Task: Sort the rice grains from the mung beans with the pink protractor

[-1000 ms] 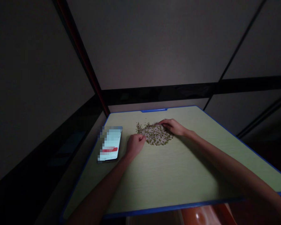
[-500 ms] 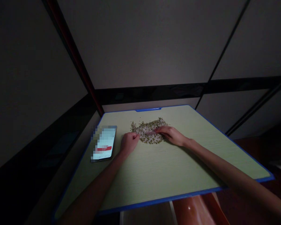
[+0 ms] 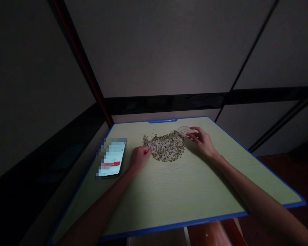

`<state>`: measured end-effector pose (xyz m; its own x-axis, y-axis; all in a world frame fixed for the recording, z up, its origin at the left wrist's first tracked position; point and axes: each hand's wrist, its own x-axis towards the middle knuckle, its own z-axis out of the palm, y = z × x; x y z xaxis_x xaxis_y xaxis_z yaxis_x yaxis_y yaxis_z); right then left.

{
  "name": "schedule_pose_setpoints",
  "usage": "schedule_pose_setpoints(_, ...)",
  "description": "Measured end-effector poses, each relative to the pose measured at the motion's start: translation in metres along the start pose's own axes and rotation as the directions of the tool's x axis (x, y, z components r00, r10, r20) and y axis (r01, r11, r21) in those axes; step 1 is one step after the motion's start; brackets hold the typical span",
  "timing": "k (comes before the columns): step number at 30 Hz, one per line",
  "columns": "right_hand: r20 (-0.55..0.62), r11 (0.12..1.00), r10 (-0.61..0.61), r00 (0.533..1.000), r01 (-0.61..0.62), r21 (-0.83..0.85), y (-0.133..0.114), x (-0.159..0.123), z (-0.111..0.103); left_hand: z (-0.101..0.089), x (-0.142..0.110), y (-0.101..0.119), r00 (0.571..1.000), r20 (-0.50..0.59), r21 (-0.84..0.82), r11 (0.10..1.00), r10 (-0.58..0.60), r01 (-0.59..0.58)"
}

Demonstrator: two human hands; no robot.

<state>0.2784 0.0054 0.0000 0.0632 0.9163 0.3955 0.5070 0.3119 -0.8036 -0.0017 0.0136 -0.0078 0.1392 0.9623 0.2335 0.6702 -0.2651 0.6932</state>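
Observation:
A spread pile of small green beans mixed with white grains (image 3: pixel 168 147) lies in the middle of the pale green tabletop (image 3: pixel 174 191). At its left edge rests my left hand (image 3: pixel 140 158), curled into a fist. Whatever the fist may hold is hidden. To the right of the pile, my right hand (image 3: pixel 201 140) has thumb and fingers closed on the rim of a clear, round, shallow dish or lid (image 3: pixel 184 130). This clear piece sits by the pile's upper right edge; I cannot tell whether it touches the table.
A phone (image 3: pixel 112 159) with a lit screen lies left of my left hand, partly blurred out. A blue edge (image 3: pixel 174 226) runs round the table. Behind stand dark cabinet panels (image 3: pixel 156 48). Below the front edge, an orange glossy surface (image 3: pixel 207 234) shows.
My right hand has moved right and slightly back from over the pile, carrying the clear round piece off it. More of the pile shows. My left hand stays a fist in nearly the same place.

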Motion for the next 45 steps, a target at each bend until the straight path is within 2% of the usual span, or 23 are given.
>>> schedule_pose_setpoints(3,-0.102,0.987,0.161,0.982,-0.157,0.044,0.015,0.009,-0.014,0.0,0.0,0.0,1.0,-0.001,-0.006,1.0,-0.004,0.004)
schedule_pose_setpoints(7,-0.141,0.952,0.306,0.942,-0.3,0.063,0.025,0.012,-0.021,0.0,0.0,0.0,1.0,0.002,-0.014,1.0,-0.007,0.007)
schedule_pose_setpoints(14,-0.125,0.938,0.341,0.932,-0.347,-0.025,0.016,0.005,-0.009,0.001,0.0,0.0,1.0,-0.006,-0.008,1.0,-0.008,0.008)
schedule_pose_setpoints(18,-0.143,0.939,0.306,0.941,-0.323,-0.118,0.005,0.0,-0.005,0.0,0.0,0.0,1.0,-0.002,-0.01,1.0,-0.001,0.001)
schedule_pose_setpoints(24,-0.112,0.939,0.254,0.961,-0.273,-0.209,-0.006,-0.009,0.002,-0.001,0.0,0.001,1.0,-0.007,-0.009,1.0,0.003,-0.003)
schedule_pose_setpoints(33,-0.014,0.963,0.245,0.97,-0.244,-0.118,-0.009,-0.014,0.023,0.0,0.0,0.001,1.0,0.001,-0.014,1.0,0.009,-0.009)
schedule_pose_setpoints(37,-0.03,0.98,0.193,0.981,-0.194,-0.041,-0.009,-0.01,0.013,0.0,0.0,0.001,1.0,0.0,-0.011,1.0,0.006,-0.006)
schedule_pose_setpoints(40,-0.019,0.995,0.101,0.995,-0.101,-0.014,-0.011,-0.007,0.0,-0.001,-0.001,0.001,1.0,0.0,-0.009,1.0,0.003,-0.003)
schedule_pose_setpoints(45,0.135,0.996,-0.073,0.988,0.079,-0.039,-0.017,-0.009,-0.007,-0.001,-0.001,0.0,1.0,0.002,-0.01,1.0,-0.002,0.002)
